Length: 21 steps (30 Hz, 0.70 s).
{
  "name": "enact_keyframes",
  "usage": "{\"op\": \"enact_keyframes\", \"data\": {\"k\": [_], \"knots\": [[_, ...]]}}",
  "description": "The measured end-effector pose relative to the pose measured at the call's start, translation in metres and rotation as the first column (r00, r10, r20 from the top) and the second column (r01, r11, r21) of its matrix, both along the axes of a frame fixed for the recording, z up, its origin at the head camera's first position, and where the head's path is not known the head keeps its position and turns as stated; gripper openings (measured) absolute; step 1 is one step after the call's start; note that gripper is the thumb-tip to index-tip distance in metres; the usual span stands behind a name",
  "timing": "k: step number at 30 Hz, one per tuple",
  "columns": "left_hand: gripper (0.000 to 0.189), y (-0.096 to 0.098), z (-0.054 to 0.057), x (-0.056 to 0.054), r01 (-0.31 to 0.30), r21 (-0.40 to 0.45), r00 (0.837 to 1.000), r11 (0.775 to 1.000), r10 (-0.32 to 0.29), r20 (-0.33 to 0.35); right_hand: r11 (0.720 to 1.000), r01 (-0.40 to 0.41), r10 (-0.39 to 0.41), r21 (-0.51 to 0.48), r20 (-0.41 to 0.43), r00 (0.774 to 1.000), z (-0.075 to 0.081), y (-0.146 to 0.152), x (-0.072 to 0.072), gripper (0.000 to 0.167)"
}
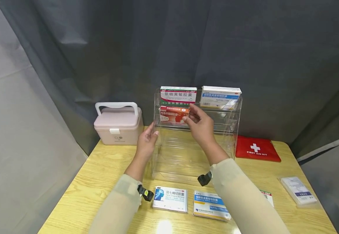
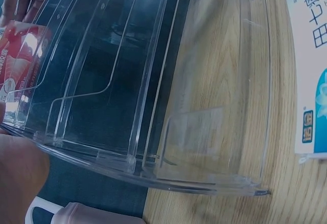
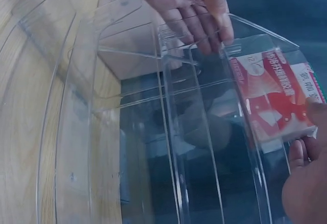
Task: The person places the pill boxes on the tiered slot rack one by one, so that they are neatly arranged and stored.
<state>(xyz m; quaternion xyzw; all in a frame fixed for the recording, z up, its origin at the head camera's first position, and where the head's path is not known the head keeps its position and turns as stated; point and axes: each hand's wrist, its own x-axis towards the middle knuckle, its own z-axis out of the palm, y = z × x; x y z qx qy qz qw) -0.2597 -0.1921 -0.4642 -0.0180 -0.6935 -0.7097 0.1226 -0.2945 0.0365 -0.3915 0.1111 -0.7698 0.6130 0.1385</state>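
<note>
A clear acrylic tiered rack (image 1: pixel 169 176) stands on the table. My left hand (image 1: pixel 146 143) holds its left side panel, thumb at the front edge and fingers behind, as the right wrist view shows. With thumb and fingertips my right hand (image 1: pixel 203 128) pinches the right end of a red medicine box (image 1: pixel 171 115). That box stands upright at the left of the second tier, its lower part behind the clear front lip. Just above it on the top tier is a white, red and green medicine box (image 1: pixel 178 95). A blue and white medicine box (image 1: pixel 220 98) occupies the top tier's right side.
In front of the rack lie a white and blue box (image 1: pixel 170 199) and a blue, white and orange box (image 1: pixel 211 205). The right sleeve partly covers another box (image 1: pixel 267 197). A pink case (image 1: pixel 118 128), a red first aid pouch (image 1: pixel 257 149) and a clear packet (image 1: pixel 298 191) flank the rack.
</note>
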Motion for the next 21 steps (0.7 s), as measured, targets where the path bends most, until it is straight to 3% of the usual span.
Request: {"op": "enact_keyframes", "data": {"k": [6,11,14,17,19,21], "knots": [[0.057,0.003,0.001,0.000,0.003,-0.028,1.000,1.000,-0.002,0.011,0.995,0.055,-0.058,-0.087,-0.033,0.998,-0.001,0.030,0.012,0.056],[0.058,0.001,0.001,0.001,-0.009,-0.045,1.000,0.999,0.010,0.014,0.986,0.131,-0.134,-0.098,-0.018,0.991,-0.007,0.071,0.041,0.043],[0.058,0.001,0.001,0.002,-0.014,-0.051,1.000,0.999,0.015,0.005,0.986,0.167,-0.167,-0.026,0.014,0.986,-0.015,0.100,0.064,0.037],[0.058,0.000,0.000,0.001,-0.009,-0.054,1.000,0.999,0.009,-0.002,0.978,0.166,-0.173,0.126,0.046,0.984,-0.028,0.130,0.085,0.036],[0.059,0.000,-0.001,0.002,-0.005,-0.054,1.000,0.999,0.005,0.007,0.954,0.143,-0.168,0.262,0.077,0.983,-0.040,0.150,0.097,0.039],[0.058,0.000,0.000,0.003,-0.012,-0.060,1.000,0.998,0.013,0.028,0.914,0.099,-0.155,0.394,0.114,0.981,-0.054,0.171,0.106,0.044]]}}
